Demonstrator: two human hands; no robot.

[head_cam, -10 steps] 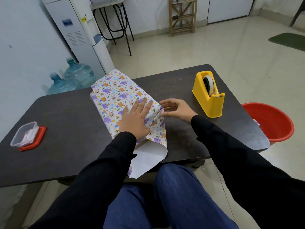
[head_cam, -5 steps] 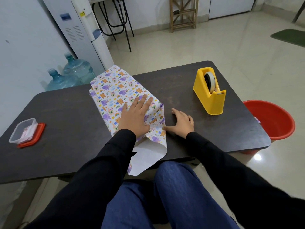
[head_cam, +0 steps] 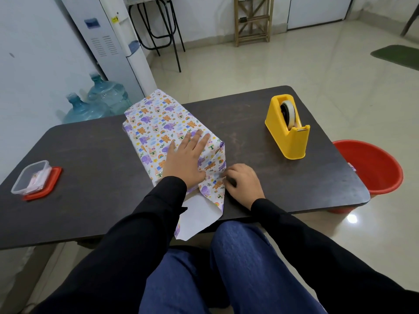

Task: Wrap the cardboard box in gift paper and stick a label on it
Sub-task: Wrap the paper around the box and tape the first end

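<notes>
While my right hand (head_cam: 243,182) curls its fingertips against a side flap of the gift paper (head_cam: 214,185), pinching or merely pressing I cannot tell, my left hand (head_cam: 186,158) lies flat just beside it atop the paper-covered cardboard box (head_cam: 158,123). Beyond my right hand stands a yellow tape dispenser (head_cam: 289,134).

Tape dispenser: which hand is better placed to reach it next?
Probably the right hand. It sits at the right edge of the gift paper, on the same side as the yellow tape dispenser, with bare table between. The left hand presses flat on top of that paper, holding it down.
</notes>
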